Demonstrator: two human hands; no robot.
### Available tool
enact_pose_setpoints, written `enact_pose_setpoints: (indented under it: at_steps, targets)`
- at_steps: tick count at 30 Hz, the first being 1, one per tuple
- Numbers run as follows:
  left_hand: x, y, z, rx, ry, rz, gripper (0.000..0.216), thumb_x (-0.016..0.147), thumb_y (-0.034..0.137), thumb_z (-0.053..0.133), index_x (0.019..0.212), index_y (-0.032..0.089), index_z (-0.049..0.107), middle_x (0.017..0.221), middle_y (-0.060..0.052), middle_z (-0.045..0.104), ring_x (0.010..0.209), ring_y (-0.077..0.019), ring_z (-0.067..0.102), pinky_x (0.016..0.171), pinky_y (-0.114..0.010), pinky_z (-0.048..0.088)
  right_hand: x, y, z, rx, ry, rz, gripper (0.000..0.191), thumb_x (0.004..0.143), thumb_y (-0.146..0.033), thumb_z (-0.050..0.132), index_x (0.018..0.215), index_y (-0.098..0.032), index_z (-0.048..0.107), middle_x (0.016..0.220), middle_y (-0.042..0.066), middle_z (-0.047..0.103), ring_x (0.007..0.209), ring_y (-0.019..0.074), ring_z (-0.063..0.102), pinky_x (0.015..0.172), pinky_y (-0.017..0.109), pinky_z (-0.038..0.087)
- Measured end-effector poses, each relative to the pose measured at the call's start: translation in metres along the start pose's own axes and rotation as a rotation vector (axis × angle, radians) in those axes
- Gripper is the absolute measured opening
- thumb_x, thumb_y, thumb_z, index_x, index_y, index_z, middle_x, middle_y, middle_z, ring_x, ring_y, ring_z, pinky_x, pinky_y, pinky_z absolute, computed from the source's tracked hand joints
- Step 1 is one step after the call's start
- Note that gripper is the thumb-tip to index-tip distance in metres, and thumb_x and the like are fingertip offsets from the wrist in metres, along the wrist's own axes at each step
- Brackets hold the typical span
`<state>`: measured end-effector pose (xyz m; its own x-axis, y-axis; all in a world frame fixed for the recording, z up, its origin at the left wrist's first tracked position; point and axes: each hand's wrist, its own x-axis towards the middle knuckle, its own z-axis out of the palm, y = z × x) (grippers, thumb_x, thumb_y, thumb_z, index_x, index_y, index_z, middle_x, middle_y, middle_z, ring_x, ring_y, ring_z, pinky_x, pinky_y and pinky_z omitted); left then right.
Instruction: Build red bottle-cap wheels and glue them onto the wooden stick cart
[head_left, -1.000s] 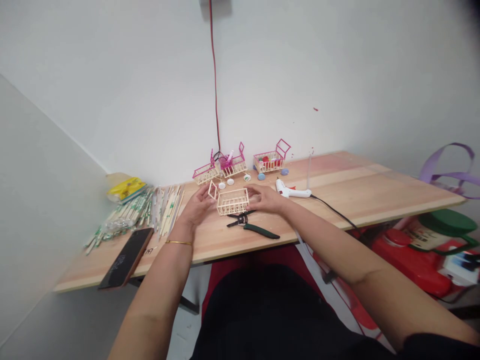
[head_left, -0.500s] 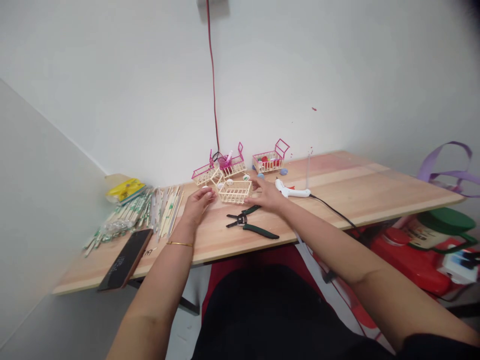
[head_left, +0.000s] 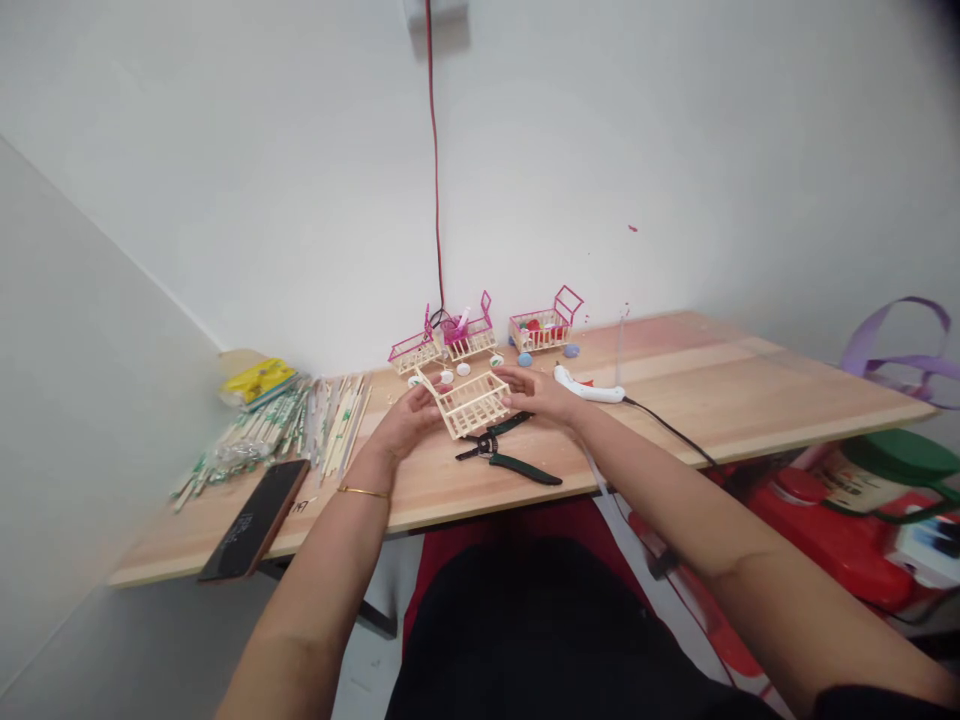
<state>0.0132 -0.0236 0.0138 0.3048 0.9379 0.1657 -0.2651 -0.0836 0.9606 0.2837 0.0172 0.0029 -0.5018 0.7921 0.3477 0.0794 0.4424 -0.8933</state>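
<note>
A small miniature shopping cart (head_left: 474, 402) built from pale wooden sticks is tilted between my two hands, above the tabletop. My left hand (head_left: 409, 418) grips its left end, near the handle frame, with bent fingers. At the opposite end, my right hand (head_left: 538, 394) pinches the cart's side with thumb and fingers. Just below and partly hidden by the cart lie wire strippers (head_left: 517, 466) with dark green handles, jaws apart. Several white discs (head_left: 463, 370) rest on the wood behind the cart. A white glue gun (head_left: 589, 388) stands to the right of my right hand.
Three pink-trimmed miniature carts (head_left: 540, 328) stand along the wall, with blue discs (head_left: 525, 359) near one. Wooden sticks (head_left: 341, 425), a yellow packet (head_left: 259, 382) and a phone (head_left: 255, 520) lie left on the table (head_left: 720, 380). The glue gun's black cord (head_left: 667, 428) crosses the front edge.
The pale cart has been lifted and tilted toward me. My left hand, previously beside it, now holds its left end. The camera view has shifted slightly.
</note>
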Motion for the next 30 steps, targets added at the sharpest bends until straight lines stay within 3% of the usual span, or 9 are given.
enact_pose_setpoints:
  at_steps: [4, 9, 15, 18, 21, 25, 30]
  targets:
    - [-0.004, 0.001, 0.007, -0.007, -0.139, -0.024, 0.061, 0.066, 0.020, 0.079, 0.124, 0.021, 0.058, 0.124, -0.011, 0.062, 0.102, -0.0249, 0.063, 0.084, -0.037, 0.053, 0.000, -0.006, -0.002, 0.132, 0.018, 0.029, 0.063, 0.076, -0.049, 0.065, 0.130, -0.020, 0.051, 0.125, 0.011, 0.062, 0.114, 0.0235, 0.059, 0.096, 0.040, 0.048]
    - [-0.004, 0.000, 0.011, -0.041, -0.082, -0.017, 0.053, 0.069, 0.021, 0.077, 0.119, 0.023, 0.060, 0.097, -0.004, 0.070, 0.075, -0.0170, 0.067, 0.075, -0.036, 0.055, 0.004, -0.001, 0.002, 0.170, 0.064, 0.061, 0.052, 0.082, -0.052, 0.057, 0.122, -0.020, 0.056, 0.114, 0.008, 0.067, 0.105, 0.0206, 0.063, 0.095, 0.041, 0.047]
    - [-0.002, -0.001, 0.017, 0.032, 0.018, 0.011, 0.040, 0.064, 0.024, 0.081, 0.099, 0.017, 0.065, 0.086, -0.004, 0.069, 0.070, -0.0166, 0.065, 0.067, -0.032, 0.054, 0.006, 0.004, 0.004, 0.038, 0.168, 0.055, 0.044, 0.080, -0.050, 0.062, 0.113, -0.021, 0.061, 0.112, 0.007, 0.067, 0.105, 0.0208, 0.061, 0.094, 0.039, 0.047]
    - [0.002, -0.008, 0.018, 0.219, 0.107, 0.090, 0.039, 0.063, 0.027, 0.080, 0.097, 0.016, 0.066, 0.087, -0.004, 0.067, 0.073, -0.0167, 0.063, 0.065, -0.031, 0.054, 0.007, 0.006, 0.003, -0.043, 0.266, 0.017, 0.041, 0.077, -0.046, 0.065, 0.108, -0.020, 0.062, 0.112, 0.009, 0.065, 0.104, 0.0218, 0.061, 0.097, 0.041, 0.044]
    - [0.006, -0.018, 0.017, 0.570, 0.178, 0.280, 0.031, 0.064, 0.026, 0.078, 0.093, 0.017, 0.068, 0.094, -0.005, 0.060, 0.079, -0.0155, 0.060, 0.065, -0.028, 0.054, 0.007, 0.007, 0.001, -0.095, 0.317, 0.000, 0.037, 0.078, -0.045, 0.063, 0.105, -0.019, 0.062, 0.104, 0.009, 0.067, 0.096, 0.0218, 0.063, 0.092, 0.041, 0.047]
    - [0.009, -0.029, 0.019, 0.942, 0.224, 0.444, 0.023, 0.074, 0.024, 0.070, 0.096, 0.018, 0.067, 0.102, -0.005, 0.051, 0.069, -0.0091, 0.057, 0.064, -0.026, 0.054, 0.006, 0.008, 0.001, -0.126, 0.299, 0.000, 0.035, 0.079, -0.044, 0.062, 0.102, -0.017, 0.062, 0.092, 0.007, 0.069, 0.081, 0.0196, 0.066, 0.079, 0.038, 0.052]
    - [0.010, -0.035, 0.024, 1.099, 0.262, 0.510, 0.026, 0.078, 0.024, 0.068, 0.103, 0.018, 0.064, 0.101, -0.005, 0.050, 0.071, -0.0104, 0.058, 0.068, -0.028, 0.055, 0.007, 0.011, 0.007, -0.158, 0.224, -0.030, 0.030, 0.075, -0.042, 0.066, 0.091, -0.017, 0.065, 0.088, 0.006, 0.070, 0.079, 0.0192, 0.066, 0.075, 0.035, 0.053]
